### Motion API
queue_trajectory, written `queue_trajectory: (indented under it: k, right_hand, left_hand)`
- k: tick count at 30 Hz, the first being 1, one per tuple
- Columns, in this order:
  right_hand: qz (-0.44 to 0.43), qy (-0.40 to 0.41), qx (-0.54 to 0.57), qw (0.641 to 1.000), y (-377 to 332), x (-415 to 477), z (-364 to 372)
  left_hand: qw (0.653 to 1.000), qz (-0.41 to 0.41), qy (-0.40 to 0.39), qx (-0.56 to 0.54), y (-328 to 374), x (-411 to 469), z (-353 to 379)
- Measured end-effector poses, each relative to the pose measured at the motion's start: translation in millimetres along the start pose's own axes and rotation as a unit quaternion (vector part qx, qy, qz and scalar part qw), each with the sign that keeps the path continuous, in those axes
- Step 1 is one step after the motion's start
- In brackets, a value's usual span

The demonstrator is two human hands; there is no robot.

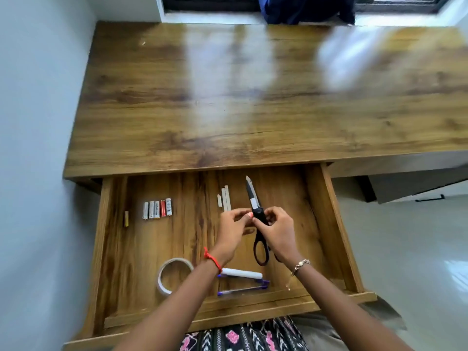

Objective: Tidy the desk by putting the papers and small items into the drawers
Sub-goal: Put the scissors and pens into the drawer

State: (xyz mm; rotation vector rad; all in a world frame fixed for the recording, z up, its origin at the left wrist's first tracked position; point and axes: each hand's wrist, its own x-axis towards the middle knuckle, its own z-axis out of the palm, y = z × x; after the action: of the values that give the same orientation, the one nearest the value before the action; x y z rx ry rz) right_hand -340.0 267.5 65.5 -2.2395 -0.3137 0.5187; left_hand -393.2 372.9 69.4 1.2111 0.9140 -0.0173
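Observation:
A wide wooden drawer [329, 224] stands pulled out under the desk [228, 97]. Black-handled scissors [253, 196] lie in it, blades pointing away from me. My right hand [277, 231] grips the scissors at the pivot and upper handles. My left hand [233, 231] pinches them from the left with its fingertips. Several batteries [157, 209] lie in a row at the drawer's left, with a small yellow item [126, 218] beside them. White sticks [225, 198] lie just left of the blades. A tape roll [172, 273], a white marker [243, 273] and pens [243, 287] lie near the front.
A pale wall [38, 148] runs close along the desk's left side. A dark blue cloth [306, 8] hangs at the window sill behind the desk. To the right, another grey drawer front with a black handle [430, 198] juts out over the light floor.

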Motion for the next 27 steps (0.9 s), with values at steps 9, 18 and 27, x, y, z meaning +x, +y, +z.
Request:
queue_trajectory:
  k: [9, 18, 27]
  right_hand:
    - [0.129, 0.068, -0.034, 0.989, 60, 39, 4]
    - [0.165, 0.024, -0.19, 0.967, 66, 62, 18]
    - [0.144, 0.006, -0.247, 0.958, 57, 57, 16]
  left_hand:
    - [0.971, 0.004, -0.044, 0.234, -35, 27, 18]
    - [0.94, 0.047, -0.038, 0.336, -48, 28, 7]
    - [0.928, 0.076, -0.033, 0.364, -51, 15, -15]
